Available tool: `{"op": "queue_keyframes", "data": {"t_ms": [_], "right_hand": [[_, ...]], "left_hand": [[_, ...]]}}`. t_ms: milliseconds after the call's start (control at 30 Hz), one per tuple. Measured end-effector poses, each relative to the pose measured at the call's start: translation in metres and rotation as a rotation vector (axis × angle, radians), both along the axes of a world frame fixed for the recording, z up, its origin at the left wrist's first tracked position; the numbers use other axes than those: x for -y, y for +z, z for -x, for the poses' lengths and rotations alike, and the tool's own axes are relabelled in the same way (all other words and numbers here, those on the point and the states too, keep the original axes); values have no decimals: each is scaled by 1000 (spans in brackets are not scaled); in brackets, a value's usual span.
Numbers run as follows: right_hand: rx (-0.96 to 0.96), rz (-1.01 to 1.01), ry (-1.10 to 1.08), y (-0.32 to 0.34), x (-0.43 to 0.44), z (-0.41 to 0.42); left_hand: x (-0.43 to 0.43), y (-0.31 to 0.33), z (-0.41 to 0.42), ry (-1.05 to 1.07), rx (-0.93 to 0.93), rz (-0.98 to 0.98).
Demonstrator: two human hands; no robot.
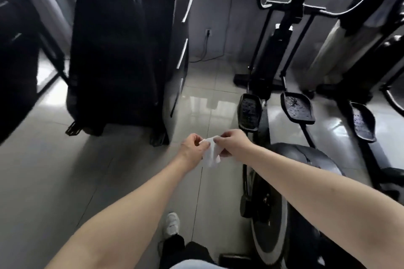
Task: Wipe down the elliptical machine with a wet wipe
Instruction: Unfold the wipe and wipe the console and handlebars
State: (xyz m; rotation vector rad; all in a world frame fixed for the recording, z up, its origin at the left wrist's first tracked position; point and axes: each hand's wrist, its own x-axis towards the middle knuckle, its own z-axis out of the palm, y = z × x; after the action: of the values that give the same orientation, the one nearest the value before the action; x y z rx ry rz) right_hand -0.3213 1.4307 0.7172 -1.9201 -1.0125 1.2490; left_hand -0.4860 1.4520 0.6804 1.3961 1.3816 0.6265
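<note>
Beside the elliptical (270, 220), left hand (192, 147), right hand (235, 143) tight on wet wipe (211, 156), seemingly vertical.

The glossy tiled floor (109, 170) bears the elliptical machine (284, 155) and a tall black machine (118, 50).

White wet wipe (211, 155) hangs crumpled beside black elliptical machine (271, 220).

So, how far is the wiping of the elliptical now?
Done: a wipe is out. In hand: the left hand and right hand both pinch it over the floor, seemingly spreading it. Left: all the wiping; the wipe touches no part of the elliptical, which stands to the right.
</note>
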Motion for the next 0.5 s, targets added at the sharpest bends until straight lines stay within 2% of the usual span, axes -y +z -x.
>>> {"op": "queue_keyframes", "data": {"t_ms": [100,233,367,500], "right_hand": [[-71,50,-115,6,-63,1],[-78,87,-151,20,-138,-9],[-40,49,-209,27,-197,-42],[39,-6,-196,25,-250,-94]], "left_hand": [[-71,7,-8,-120,-29,-48],[-156,12,-24,-234,33,-44],[-230,7,-51,-201,166,78],[-300,2,-92,-294,163,158]]}}
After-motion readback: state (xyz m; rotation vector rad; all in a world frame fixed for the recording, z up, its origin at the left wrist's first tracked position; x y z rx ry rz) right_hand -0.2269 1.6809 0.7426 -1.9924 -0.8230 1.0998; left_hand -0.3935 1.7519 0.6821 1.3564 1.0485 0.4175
